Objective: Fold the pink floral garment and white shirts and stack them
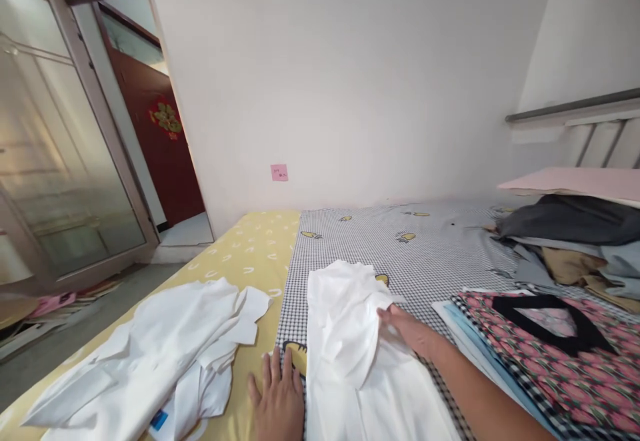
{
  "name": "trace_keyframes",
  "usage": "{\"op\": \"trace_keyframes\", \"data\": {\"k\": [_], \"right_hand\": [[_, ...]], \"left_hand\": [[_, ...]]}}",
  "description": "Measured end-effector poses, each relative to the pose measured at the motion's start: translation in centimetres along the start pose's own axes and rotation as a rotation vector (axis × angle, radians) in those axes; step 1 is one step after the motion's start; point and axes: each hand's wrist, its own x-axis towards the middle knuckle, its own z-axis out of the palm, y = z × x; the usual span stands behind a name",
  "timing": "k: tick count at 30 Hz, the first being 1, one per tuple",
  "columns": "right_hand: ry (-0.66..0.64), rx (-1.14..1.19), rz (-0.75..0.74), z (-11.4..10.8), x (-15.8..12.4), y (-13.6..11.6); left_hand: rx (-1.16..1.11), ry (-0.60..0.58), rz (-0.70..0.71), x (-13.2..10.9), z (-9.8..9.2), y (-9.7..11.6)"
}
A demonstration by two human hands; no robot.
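A white garment, partly folded lengthwise, lies on the checked part of the bed in front of me. My right hand pinches its right edge, where a flap of cloth is turned over toward the middle. My left hand rests flat on the bed just left of the garment, fingers spread, holding nothing. Left of that hand lies a crumpled white shirt on the yellow cloth, with a small blue label near its lower edge.
To the right lies a stack of folded clothes topped by a pink floral garment. Behind it are dark and brown clothes under a pink board. The bed meets the wall, and a doorway opens at left.
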Motion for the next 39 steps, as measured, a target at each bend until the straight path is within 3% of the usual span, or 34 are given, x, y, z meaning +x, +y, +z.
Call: {"op": "trace_keyframes", "data": {"k": [4,10,15,18,22,26,29,31,34,37,39], "right_hand": [[0.222,0.111,-0.008,1.7,2.3,-0.4],[0.238,0.119,-0.002,4.2,6.0,-1.1],[0.397,0.012,0.034,3.4,8.0,-1.1],[0.555,-0.049,0.003,2.0,6.9,-0.6],[0.563,-0.078,-0.060,0.9,1.3,0.1],[0.495,-0.036,-0.045,0.4,-7.9,1.3],[0.520,0.028,0.023,-0.7,-15.5,3.6],[0.549,0.082,0.102,-1.6,-20.1,6.0],[0.590,0.165,0.289,-2.7,-25.7,10.0],[0.603,0.336,0.498,-2.7,-29.3,12.9],[0.542,0.473,0.608,-2.1,-30.3,13.5]], "left_hand": [[-0.022,0.020,-0.017,-0.4,0.6,0.5],[-0.038,0.042,-0.021,-0.4,0.4,0.7],[-0.043,0.076,-0.007,-0.6,0.8,0.6],[-0.060,0.083,0.003,-0.7,0.6,0.7],[-0.103,0.076,-0.007,-0.7,-0.8,0.9],[-0.249,0.073,-0.013,-0.4,-2.1,0.8],[-0.466,0.036,-0.012,-1.3,-2.4,0.1],[-0.540,0.008,0.000,-3.3,-2.3,-0.6],[-0.671,0.027,-0.013,-8.2,-1.7,-1.6],[-0.891,-0.002,-0.104,-13.4,-0.5,-2.5],[-0.965,-0.133,-0.164,-15.8,0.5,-2.9]]}}
